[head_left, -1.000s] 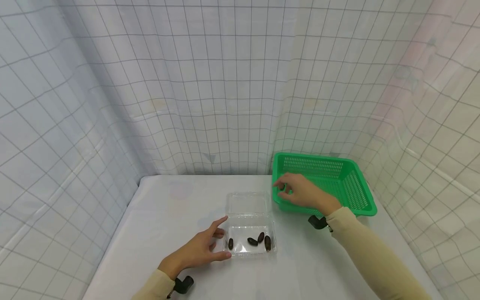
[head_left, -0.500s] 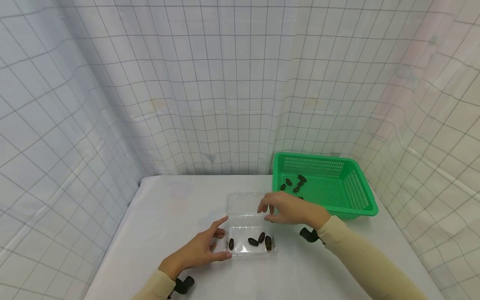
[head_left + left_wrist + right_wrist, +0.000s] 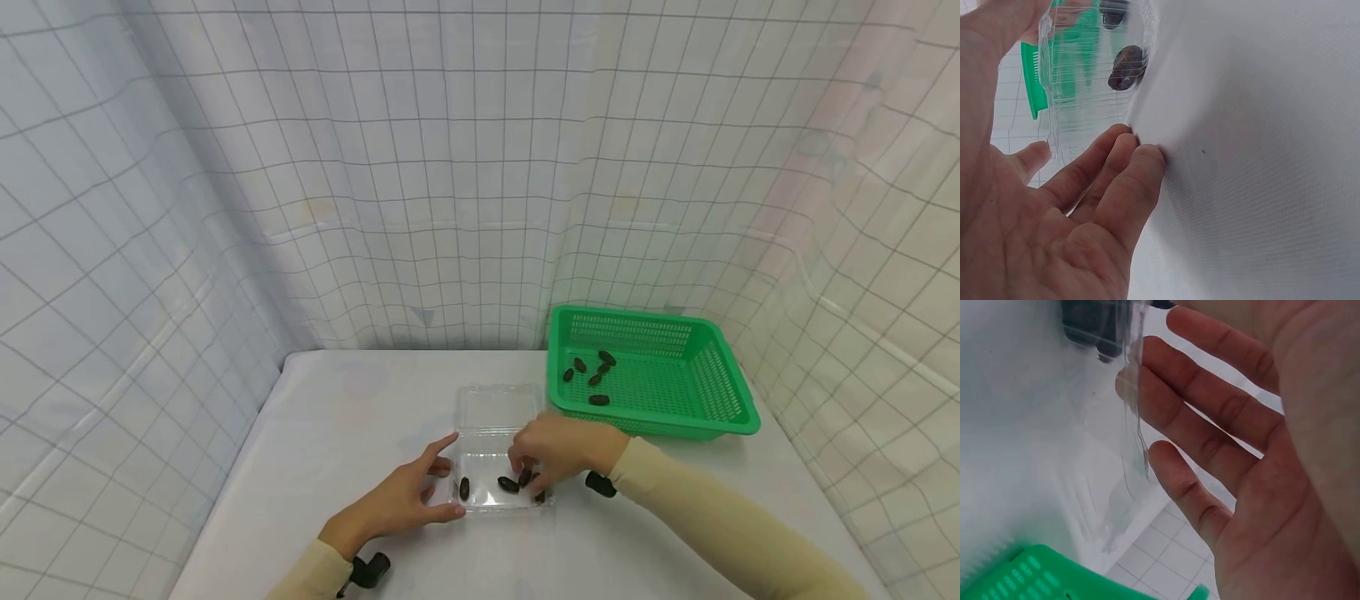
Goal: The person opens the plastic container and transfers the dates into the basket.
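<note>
A clear plastic clamshell box [image 3: 480, 462] lies with its lid laid back on the table. Inside are several dark brown oval pieces, like nuts or olives; one piece [image 3: 508, 485] lies mid-box, another [image 3: 464, 488] by the left wall. My left hand [image 3: 405, 500] spans the box's left side, thumb and index finger spread to its corners. In the left wrist view, fingertips [image 3: 1147, 153] meet the box's lower edge beside a dark piece [image 3: 1125, 67]. My right hand [image 3: 558, 450] reaches over the box's right end, thumb and finger apart around the dark pieces there, partly hiding them.
A green plastic basket [image 3: 731, 392] with slotted walls stands at the back right. Several similar dark pieces [image 3: 599, 400] lie in its left part. A white cloth [image 3: 337, 417] covers the table; gridded curtains [image 3: 487, 167] enclose the back and sides.
My right hand has moved from above the basket, left and toward me, down into the box. Dark pieces in the basket are uncovered. My left hand has stayed at the box.
</note>
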`<state>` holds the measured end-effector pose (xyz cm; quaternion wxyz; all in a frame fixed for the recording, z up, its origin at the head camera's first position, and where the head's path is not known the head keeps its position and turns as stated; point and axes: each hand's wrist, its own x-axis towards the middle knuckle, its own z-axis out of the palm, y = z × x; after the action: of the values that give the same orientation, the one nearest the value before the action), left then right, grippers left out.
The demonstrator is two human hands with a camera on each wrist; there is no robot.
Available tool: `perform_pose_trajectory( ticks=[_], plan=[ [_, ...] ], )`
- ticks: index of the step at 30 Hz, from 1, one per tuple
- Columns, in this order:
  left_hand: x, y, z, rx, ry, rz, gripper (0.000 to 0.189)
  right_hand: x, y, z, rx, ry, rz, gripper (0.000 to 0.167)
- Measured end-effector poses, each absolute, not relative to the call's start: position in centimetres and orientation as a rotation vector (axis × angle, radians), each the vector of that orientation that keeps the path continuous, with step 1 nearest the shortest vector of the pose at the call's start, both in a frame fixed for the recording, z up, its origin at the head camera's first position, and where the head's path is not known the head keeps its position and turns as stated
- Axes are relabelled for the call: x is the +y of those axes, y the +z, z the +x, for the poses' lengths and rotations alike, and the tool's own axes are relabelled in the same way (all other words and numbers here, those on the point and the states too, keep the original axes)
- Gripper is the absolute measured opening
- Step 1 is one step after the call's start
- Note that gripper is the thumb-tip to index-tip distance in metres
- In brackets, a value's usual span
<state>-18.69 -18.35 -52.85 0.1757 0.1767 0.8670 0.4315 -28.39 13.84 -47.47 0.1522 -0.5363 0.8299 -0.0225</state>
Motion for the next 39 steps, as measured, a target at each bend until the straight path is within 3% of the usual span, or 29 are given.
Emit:
perform_pose_trajectory(
  ticks=[15,32,39],
  plan=[
    [-18.0,-52.8,-18.7,2.444,1.223,0.492,0.114,12.8,-48.7,-27.5,2.331,0.02,-1.463,0.027],
    [-18.2,-53.1,-18.8,2.462,1.199,0.505,0.114,12.1,-49.1,-27.6,2.221,-0.287,-1.508,0.008],
    [-18.4,-52.9,-18.8,2.472,1.194,0.501,0.114,12.2,-49.1,-27.7,2.224,-0.251,-1.468,0.016]
  ],
)
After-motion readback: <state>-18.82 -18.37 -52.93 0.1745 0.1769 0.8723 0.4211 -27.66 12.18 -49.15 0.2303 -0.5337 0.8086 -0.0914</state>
